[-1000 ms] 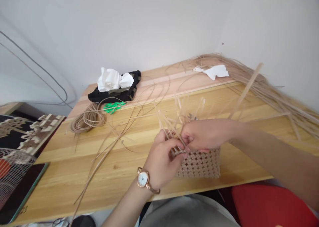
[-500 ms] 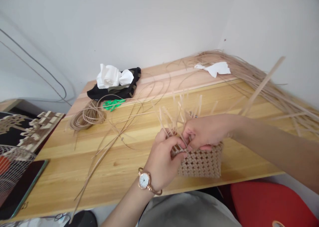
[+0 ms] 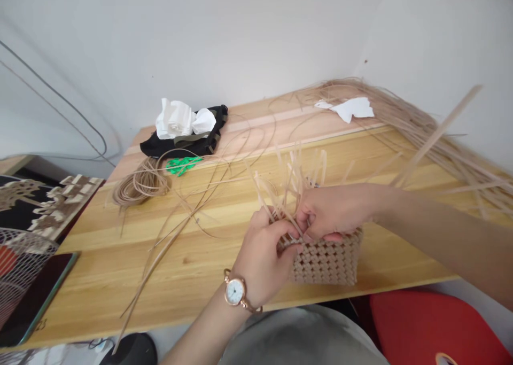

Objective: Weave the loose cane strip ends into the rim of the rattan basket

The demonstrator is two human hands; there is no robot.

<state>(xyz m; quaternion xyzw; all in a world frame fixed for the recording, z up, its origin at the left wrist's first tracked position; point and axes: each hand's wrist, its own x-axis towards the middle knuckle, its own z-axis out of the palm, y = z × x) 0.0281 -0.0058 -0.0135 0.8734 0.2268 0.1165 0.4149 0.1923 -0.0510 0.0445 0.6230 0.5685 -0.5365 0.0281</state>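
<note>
A small woven basket [image 3: 326, 263] of tan strips stands near the front edge of the wooden table, with loose strip ends [image 3: 294, 172] sticking up from its far rim. My left hand [image 3: 268, 247], a watch on its wrist, pinches the basket's near rim at the left corner, thumb outside and fingers over the top. Close beside it, my right hand [image 3: 328, 212] is closed at the rim, thumb and forefinger pinching a thin strip. Its other fingers curl over the rim and partly hide the inside. One long strip [image 3: 436, 135] rises behind my right forearm.
A coiled bundle of cane [image 3: 142, 183] and a green tangle [image 3: 182, 165] lie at the left, near a black bag [image 3: 180, 148] topped with white tissue. Long loose strips [image 3: 425, 124] spread along the right. A phone [image 3: 38, 298] rests at the left edge, a red chair [image 3: 433, 327] below.
Both hands and the basket appear slightly further right in the view. The grip at the rim looks the same, and the long strip on the right has swung a little rightward.
</note>
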